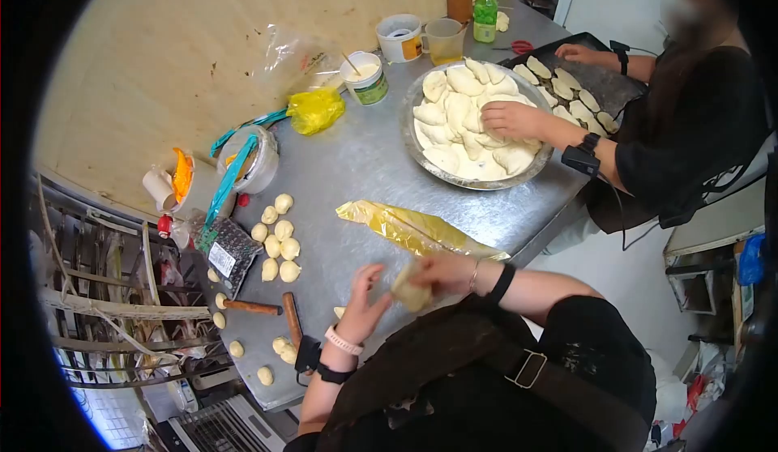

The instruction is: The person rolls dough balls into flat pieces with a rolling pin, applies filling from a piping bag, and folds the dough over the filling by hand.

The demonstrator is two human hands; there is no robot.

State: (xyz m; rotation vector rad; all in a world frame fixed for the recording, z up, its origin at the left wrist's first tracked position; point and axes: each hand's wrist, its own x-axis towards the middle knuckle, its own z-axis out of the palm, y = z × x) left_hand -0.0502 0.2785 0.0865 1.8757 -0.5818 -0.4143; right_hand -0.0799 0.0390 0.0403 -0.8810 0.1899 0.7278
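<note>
My right hand (444,275) holds a flat piece of dough (411,287) close in front of my apron; both are slightly blurred by motion. To its left, my left hand (361,308) is raised with thumb and fingers apart and nothing in it. A long shape under yellow-tinted plastic film (417,229) lies on the metal table just beyond my right hand. Round dough balls (284,230) sit in a group left of my hands. Two wooden rolling pins lie nearby, one pin (292,319) upright in view and the other pin (253,307) sideways.
A co-worker's hand (512,120) rests on shaped dough pieces in a large metal bowl (415,148). Their other hand (579,53) is at a dark tray (609,79) of dough pieces. Tubs, a jug (444,43), a green bottle (485,19) and a yellow bag (316,110) line the wall.
</note>
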